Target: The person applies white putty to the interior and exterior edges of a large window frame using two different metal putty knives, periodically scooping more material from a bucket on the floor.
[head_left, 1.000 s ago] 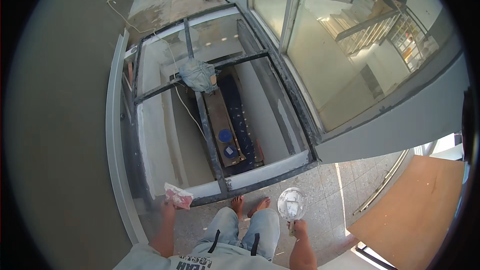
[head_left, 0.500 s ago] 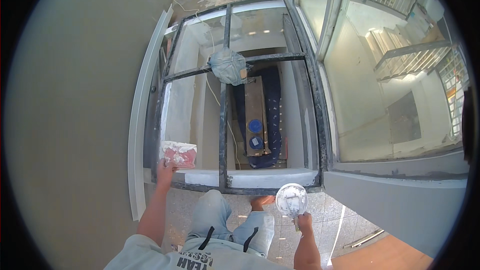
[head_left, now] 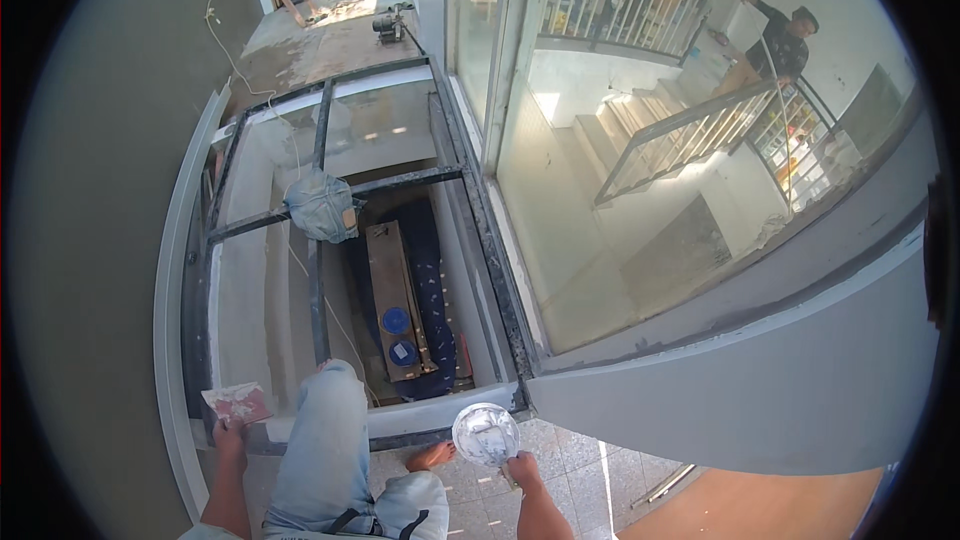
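Note:
My left hand point(head_left: 229, 433) grips a flat red plastering float point(head_left: 240, 405), its face smeared with white putty. The float is over the near left corner of the dark metal frame point(head_left: 317, 300). In my right hand point(head_left: 521, 469) is a round, shallow white tub point(head_left: 487, 434) with white putty inside, held at its near side by what looks like a handle. It hangs over the tiled floor beside the frame's near edge. My bent knee point(head_left: 335, 395) is raised at that edge.
Below the frame is a deep opening with a plank point(head_left: 390, 270) and two blue round lids point(head_left: 396, 321). Bunched pale cloth point(head_left: 322, 205) rests on the crossbars. A thin cable point(head_left: 240, 75) trails across. Behind glass at right, a person point(head_left: 785, 45) stands by a stair railing.
The view has swung right, shifting the frame leftward and showing a person beyond the glass. My knee has risen over the frame's near edge. Both hands still hold the same things.

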{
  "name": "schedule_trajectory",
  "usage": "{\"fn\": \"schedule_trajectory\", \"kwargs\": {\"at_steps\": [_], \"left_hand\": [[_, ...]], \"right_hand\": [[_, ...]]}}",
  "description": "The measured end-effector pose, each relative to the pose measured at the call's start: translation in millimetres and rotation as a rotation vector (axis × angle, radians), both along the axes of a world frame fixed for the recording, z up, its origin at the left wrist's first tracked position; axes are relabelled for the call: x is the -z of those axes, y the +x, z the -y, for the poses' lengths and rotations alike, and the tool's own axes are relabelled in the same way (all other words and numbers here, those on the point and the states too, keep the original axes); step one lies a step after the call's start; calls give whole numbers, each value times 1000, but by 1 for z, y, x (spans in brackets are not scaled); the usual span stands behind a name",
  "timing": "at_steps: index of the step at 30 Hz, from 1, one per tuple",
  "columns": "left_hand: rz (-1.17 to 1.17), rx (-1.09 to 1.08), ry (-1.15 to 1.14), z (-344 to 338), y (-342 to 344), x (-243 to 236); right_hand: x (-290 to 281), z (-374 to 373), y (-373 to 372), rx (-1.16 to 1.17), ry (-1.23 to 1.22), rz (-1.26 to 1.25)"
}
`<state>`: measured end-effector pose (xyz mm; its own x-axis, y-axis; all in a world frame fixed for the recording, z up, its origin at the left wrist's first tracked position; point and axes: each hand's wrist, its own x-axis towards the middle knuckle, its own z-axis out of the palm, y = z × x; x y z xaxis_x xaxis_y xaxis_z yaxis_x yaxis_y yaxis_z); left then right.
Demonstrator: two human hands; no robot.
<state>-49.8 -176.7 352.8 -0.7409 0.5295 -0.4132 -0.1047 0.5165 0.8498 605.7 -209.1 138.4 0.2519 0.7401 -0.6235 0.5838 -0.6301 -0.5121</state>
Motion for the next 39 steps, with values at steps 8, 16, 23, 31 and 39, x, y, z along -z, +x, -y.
{"fn": "schedule_trajectory", "kwargs": {"at_steps": [8,16,23,31,39], "left_hand": [[67,346,-54,-140,1,13],[323,524,147,-275,50,76],[556,609,26,-362,70,157],[613,936,11,-408,97,237],[964,1160,-22,-397,158,275]], "right_hand": [[-20,11,-27,290,-82,-167],[19,-5,-40,391,77,-42],[53,-122,-112,441,343,-243],[65,-227,-253,518,342,-476],[47,-202,-287,692,383,-307]]}}
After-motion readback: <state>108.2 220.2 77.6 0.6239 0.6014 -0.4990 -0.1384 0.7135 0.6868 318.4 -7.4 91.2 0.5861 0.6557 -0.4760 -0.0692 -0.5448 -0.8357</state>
